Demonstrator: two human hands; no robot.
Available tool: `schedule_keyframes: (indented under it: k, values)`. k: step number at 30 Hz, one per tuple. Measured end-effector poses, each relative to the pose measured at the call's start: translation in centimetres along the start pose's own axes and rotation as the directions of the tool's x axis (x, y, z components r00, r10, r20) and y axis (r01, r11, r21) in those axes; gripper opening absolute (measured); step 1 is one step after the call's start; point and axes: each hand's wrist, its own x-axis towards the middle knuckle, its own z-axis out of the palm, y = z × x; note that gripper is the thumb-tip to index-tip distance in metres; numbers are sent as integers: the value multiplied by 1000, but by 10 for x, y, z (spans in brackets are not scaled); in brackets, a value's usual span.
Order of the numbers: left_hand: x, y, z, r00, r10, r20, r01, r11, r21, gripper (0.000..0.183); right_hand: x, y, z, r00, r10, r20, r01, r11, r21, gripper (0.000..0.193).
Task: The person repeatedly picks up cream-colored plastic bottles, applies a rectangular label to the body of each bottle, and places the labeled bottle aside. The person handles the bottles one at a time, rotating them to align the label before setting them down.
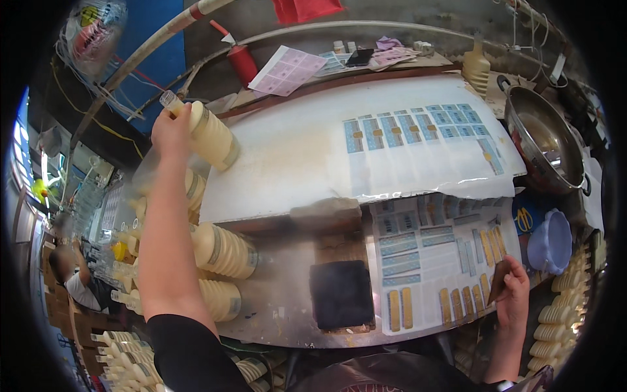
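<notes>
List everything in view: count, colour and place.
Held bottle: one, cream, upper left
Flat piece: one, brown, lower right
Other bottles: many, cream, both sides
Labels: many, blue and gold, right
Board: one, white, centre
Pad: one, black, front
Basin: one, purple, right
Pan: one, silver, right
Container: one, red, back
Sheets: some, pink, back
Cloth: one, red, top
Person: one, white sleeve, left
Left hand: one, bare, holding bottle
Right hand: one, bare, holding flat piece

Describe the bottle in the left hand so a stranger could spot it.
Find the large white board in the middle of the picture. At its upper left, the bare left hand grips a cream-coloured ribbed bottle near its clear neck. Unlike the similar cream-coloured bottles clustered below, this one is held.
</notes>
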Motion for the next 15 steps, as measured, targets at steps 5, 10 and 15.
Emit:
schedule_keyframes:
  k: [5,10,15]
  values:
    - [9,6,18,1000,-22,19,23,999,-22,49,-10,-21,-41,989,-108,-101,114,992,53,46]
    - [65,-45,78,989,139,49,-130,980,-149,38,-58,-64,-127,899,-243,-364,178,963,-203,19]
    - [101,-116,106,967,-14,256,134,877,-462,58,-127,-114,-193,580,-410,-704,-441,568,-695,38]
